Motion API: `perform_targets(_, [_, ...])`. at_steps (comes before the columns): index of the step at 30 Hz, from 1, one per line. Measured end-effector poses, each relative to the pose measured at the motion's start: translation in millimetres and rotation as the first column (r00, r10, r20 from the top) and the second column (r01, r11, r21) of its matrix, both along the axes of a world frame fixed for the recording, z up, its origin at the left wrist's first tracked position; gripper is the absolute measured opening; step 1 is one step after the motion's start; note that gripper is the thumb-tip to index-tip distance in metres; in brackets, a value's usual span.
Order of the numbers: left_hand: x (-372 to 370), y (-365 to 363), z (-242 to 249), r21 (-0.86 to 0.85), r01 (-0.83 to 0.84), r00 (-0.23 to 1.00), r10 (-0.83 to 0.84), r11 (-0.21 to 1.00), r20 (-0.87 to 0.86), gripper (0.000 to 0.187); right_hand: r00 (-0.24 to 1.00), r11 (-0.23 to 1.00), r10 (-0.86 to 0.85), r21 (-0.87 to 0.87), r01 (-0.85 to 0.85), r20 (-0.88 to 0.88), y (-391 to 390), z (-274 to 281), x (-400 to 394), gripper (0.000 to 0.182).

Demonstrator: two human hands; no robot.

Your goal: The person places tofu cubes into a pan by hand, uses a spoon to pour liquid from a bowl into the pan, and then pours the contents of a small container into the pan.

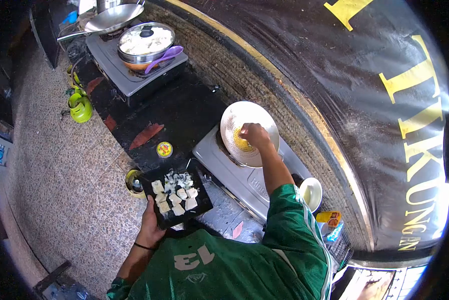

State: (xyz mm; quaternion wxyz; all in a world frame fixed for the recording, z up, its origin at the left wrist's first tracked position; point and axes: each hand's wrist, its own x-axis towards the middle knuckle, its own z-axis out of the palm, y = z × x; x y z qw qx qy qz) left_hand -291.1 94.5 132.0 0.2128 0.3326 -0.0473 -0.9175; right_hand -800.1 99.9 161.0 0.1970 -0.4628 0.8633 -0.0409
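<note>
My left hand [150, 220] grips the near-left edge of a black square tray [204, 197]. Pale, cut blocks that look like tofu [176, 200] lie on it in loose rows, with whitish crumbly bits behind them. Over a pale round wok [259, 112] on the right-hand stove is my right hand [256, 135]. Its fingers are drawn together in a pinch; whatever is between them is too small to make out. Yellow bubbling liquid [242, 142] shows in the bottom of the wok, just left of the fingers.
A grey gas stove [234, 170] carries the wok. Farther left, another stove [134, 82] holds a lidded pan [147, 42] with a purple ladle [164, 57] beside it. A pale bowl [312, 194] sits right of my forearm. Green gas cylinders [80, 107] stand on the floor.
</note>
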Motion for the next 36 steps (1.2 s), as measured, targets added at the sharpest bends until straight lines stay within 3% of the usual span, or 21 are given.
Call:
perform_targets(6, [12.6,7.2,-9.7,-0.013,-0.061,0.998,0.061,0.998,0.012,0.066,0.974,0.998,-0.031,0.045,0.042,-0.224,-15.0,-2.2,10.9,0.032])
perform_targets(8, [14.4,7.5,-11.4,-0.009,-0.066,0.998,0.066,0.998,0.009,0.066,0.953,0.995,0.094,0.068,-0.077,-0.289,-10.2,-7.9,13.2,0.031])
perform_targets(11, [13.5,6.4,-12.7,-0.002,-0.06,0.998,0.06,0.998,0.001,0.066,0.931,0.986,0.152,0.113,-0.121,-0.333,-1.7,-12.7,16.1,0.028])
perform_targets(20, [9.6,1.3,-10.2,-0.035,-0.008,1.0,0.008,0.999,0.01,0.067,0.964,0.991,0.12,0.09,-0.102,-0.237,20.2,10.1,10.1,0.022])
perform_targets(28, [14.8,3.3,-11.2,-0.065,-0.019,1.0,0.018,0.998,-0.02,0.069,0.958,0.98,0.18,0.123,-0.155,-0.222,22.6,-9.8,8.7,0.027])
perform_targets(31, [20.0,5.8,-13.0,-0.048,-0.026,1.0,0.026,0.998,-0.007,0.07,0.976,0.993,0.09,0.096,-0.072,-0.196,22.3,2.2,7.8,0.023])
perform_targets(36, [22.0,8.0,-9.3,-0.039,-0.033,0.999,0.034,0.999,0.007,0.071,0.965,0.985,-0.125,-0.146,0.093,-0.231,17.0,66.6,26.3,0.021])
